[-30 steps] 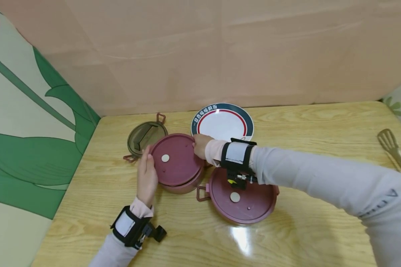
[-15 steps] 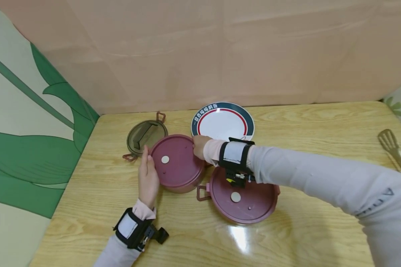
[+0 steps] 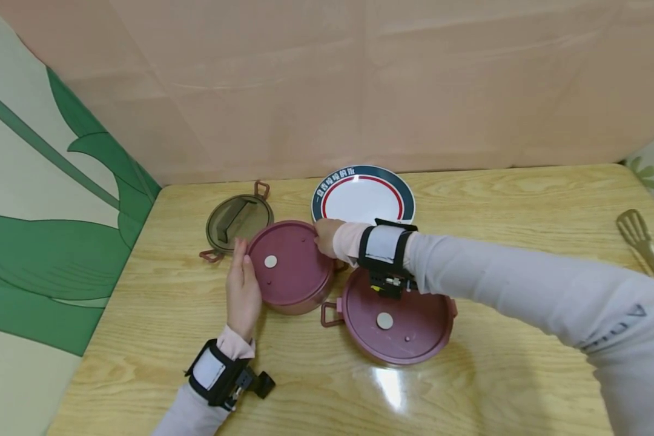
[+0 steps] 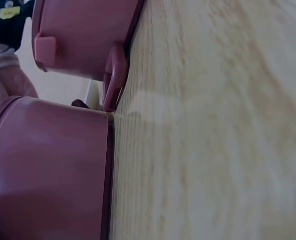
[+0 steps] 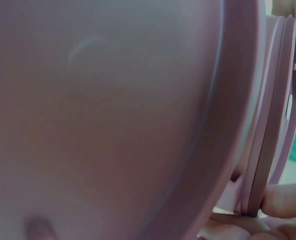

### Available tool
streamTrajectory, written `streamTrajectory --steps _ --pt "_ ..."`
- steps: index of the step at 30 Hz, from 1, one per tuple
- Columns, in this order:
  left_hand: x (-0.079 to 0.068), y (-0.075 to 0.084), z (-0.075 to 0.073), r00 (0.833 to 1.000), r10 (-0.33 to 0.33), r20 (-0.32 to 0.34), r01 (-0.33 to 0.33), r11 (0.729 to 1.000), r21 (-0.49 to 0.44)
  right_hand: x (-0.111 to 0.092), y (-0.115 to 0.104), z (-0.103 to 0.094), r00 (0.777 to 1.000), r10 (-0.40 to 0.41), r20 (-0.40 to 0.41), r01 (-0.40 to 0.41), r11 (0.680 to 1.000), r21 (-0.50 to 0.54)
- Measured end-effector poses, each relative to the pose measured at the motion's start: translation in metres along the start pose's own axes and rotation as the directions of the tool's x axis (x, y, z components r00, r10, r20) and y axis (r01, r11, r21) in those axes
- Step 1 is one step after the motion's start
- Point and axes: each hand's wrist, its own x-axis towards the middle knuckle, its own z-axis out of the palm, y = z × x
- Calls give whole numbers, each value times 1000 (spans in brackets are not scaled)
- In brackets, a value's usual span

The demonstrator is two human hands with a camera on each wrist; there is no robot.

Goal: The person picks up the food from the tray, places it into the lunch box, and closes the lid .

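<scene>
A round plum-coloured lid [image 3: 291,260] with a white dot sits on a pot [image 3: 300,307] at centre left. My left hand [image 3: 243,303] lies along its left side, fingers straight against the rim. At the opposite edge, my right hand [image 3: 327,236] holds the lid's rim; the right wrist view shows a thumb [image 5: 285,200] on the rim and fingers [image 5: 228,230] curled below. A second plum pot [image 3: 398,330] with the same kind of lid stands under my right forearm, its handle [image 4: 115,75] low at the table.
A pot with a see-through lid [image 3: 240,224] and reddish side handles stands behind my left hand. Beyond my right hand lies a blue-rimmed white plate [image 3: 362,200]. A slotted spatula [image 3: 634,230] is at the far right of the wooden table [image 3: 523,218].
The lid, earlier tilted with a gap at its front edge, now sits down on the pot. Both hands stay at its sides, barely shifted.
</scene>
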Motion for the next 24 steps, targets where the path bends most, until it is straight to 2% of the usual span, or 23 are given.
streamTrajectory --steps 6,10,15,19,24 --pt "-1 -1 -2 1000 14 22 -14 999 28 0 1 -5 998 -21 56 23 999 -29" --pt "-1 -1 -5 998 21 63 -25 997 67 1 4 -8 995 -58 87 65 995 -76" --pt "0 0 -7 995 25 100 -37 992 123 2 9 -11 986 -119 114 128 989 -70" --pt "0 -1 -6 995 24 93 -38 987 155 4 12 -10 981 -158 114 168 982 -85" --pt "0 0 -5 997 25 68 -36 985 171 4 11 -9 984 -136 114 145 986 -79"
